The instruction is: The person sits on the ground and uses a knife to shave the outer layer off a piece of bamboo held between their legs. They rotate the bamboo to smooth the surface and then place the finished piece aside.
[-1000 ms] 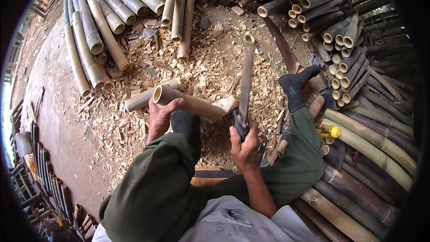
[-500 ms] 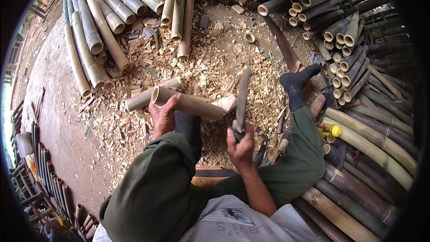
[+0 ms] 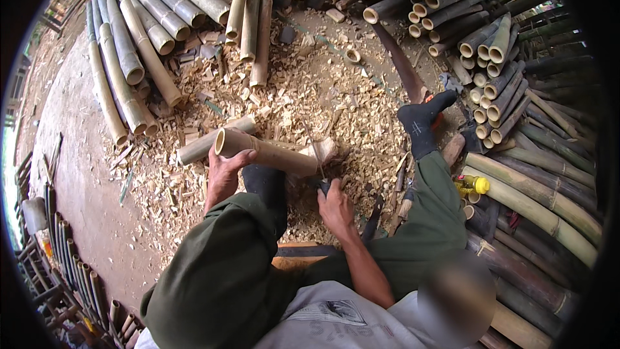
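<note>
My left hand [image 3: 223, 178] is closed around a short bamboo tube [image 3: 274, 155], its open end toward the left and its far end at a pale wooden block [image 3: 328, 148]. In my right hand [image 3: 337, 209] is the dark handle of a machete [image 3: 319, 161]. Its blade points away from me and shows almost edge-on, right by the tube's right end. Whether blade and tube touch, I cannot tell. Behind the held tube, another bamboo piece [image 3: 205, 147] lies on the wood chips.
Wood chips [image 3: 290, 103] cover the ground ahead. Long bamboo poles [image 3: 139, 58] lie at the far left, with stacked bamboo tubes [image 3: 497, 100] to the right. My dark-socked foot [image 3: 423, 119] rests out at the right, near a yellow-capped bottle [image 3: 476, 185]. A round blur covers the lower right.
My right hand has moved left and slightly up. The machete has swung from upright beside the block to the tube's right end, its blade now turned edge-on. My left hand keeps the tube.
</note>
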Action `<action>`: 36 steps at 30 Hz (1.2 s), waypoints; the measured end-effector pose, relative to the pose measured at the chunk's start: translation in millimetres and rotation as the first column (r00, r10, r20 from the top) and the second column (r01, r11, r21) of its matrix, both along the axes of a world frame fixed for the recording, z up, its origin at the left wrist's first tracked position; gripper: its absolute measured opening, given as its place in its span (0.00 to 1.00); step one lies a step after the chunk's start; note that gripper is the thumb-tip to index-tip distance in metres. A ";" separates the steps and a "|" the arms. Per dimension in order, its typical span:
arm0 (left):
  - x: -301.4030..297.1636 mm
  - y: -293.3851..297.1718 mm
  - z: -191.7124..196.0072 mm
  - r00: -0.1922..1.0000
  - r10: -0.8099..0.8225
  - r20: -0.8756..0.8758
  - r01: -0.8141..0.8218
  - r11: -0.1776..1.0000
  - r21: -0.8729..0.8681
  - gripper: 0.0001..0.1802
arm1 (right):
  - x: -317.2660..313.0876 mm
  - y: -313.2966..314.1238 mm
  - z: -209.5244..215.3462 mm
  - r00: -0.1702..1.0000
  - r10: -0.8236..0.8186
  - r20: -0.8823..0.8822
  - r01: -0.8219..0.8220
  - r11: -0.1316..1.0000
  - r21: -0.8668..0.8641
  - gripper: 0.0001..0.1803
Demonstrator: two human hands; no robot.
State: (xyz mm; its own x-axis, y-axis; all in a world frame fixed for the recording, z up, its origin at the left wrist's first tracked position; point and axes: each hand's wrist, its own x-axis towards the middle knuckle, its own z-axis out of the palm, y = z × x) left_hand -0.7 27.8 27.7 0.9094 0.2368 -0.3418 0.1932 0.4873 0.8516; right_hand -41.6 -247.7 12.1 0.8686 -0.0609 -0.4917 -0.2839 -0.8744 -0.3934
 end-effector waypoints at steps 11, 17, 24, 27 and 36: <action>-1.7 -7.3 2.3 0.981 0.158 0.110 -0.161 0.987 0.019 0.28 | 7.5 20.9 49.7 0.928 -0.036 0.372 -0.077 0.955 0.285 0.20; -5.3 4.6 -1.9 0.986 -0.045 0.158 0.046 0.999 -0.004 0.30 | -3.2 2.7 21.3 0.987 0.017 0.160 -0.051 0.977 0.208 0.21; -9.3 28.8 -3.0 0.933 -0.275 0.234 0.288 0.957 -0.025 0.36 | -1.9 13.6 41.1 0.869 -0.190 0.458 -0.050 0.885 0.463 0.17; 2.0 25.3 -6.7 0.902 -0.299 0.311 0.320 0.947 -0.018 0.39 | 5.6 -1.1 -1.7 0.999 0.021 0.033 -0.022 0.999 0.035 0.26; 31.8 -32.0 21.0 0.908 -0.380 0.177 0.373 0.925 0.073 0.59 | -1.2 -18.4 -6.3 0.938 -0.231 0.259 0.092 0.885 0.456 0.24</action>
State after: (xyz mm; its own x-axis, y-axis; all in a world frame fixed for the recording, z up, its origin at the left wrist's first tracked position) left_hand 31.1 -4.2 48.7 0.9794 -0.1267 -0.1573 0.1943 0.3773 0.9055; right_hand -42.8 -266.1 5.8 0.9737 -0.0559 -0.2210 -0.2148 -0.5493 -0.8076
